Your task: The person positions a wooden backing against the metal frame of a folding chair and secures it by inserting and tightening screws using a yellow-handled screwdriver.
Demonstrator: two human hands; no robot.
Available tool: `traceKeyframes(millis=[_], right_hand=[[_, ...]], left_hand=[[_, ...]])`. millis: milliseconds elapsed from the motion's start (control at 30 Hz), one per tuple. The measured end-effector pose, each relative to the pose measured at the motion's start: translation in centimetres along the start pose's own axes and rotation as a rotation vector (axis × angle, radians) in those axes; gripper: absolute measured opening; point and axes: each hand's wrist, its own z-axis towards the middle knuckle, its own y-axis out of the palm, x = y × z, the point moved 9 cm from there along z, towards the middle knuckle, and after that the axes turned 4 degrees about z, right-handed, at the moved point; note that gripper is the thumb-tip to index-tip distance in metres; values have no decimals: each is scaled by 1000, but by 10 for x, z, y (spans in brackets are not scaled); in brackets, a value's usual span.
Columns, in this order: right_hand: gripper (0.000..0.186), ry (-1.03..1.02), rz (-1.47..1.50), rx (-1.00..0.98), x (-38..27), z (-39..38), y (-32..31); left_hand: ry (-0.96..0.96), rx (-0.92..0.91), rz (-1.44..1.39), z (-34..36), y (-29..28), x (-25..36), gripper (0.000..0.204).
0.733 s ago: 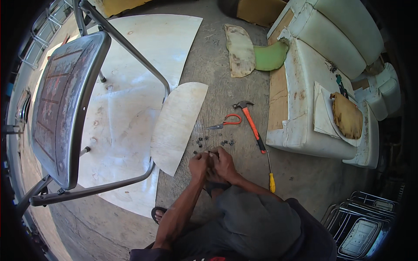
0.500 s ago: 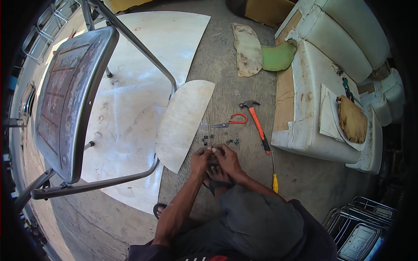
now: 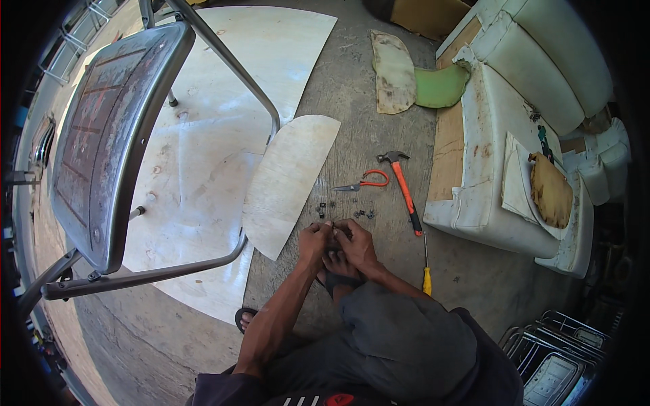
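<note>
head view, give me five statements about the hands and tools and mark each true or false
1. The left hand and right hand are close together. True.
2. The red-handled metal scissors lie left of the claw hammer with an orange-and-black handle. True.
3. The left hand grips the hammer. False: the hammer lies on the grey concrete floor, apart from both hands.
4. The yellow-handled screwdriver lies on the floor. True.
5. The small dark pieces rest on the white padded seat. False: they lie on the floor, just beyond the hands.
</note>
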Motion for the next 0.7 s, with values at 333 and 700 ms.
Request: traceKeyframes(millis=[333,700], right_hand=[[23,162,121,234,25,15,-63],[20,122,131,-44,-12,34,-6]], left_hand=[[650,404,677,-32,-27,80,40],[309,914,225,-47,-164,35,75]])
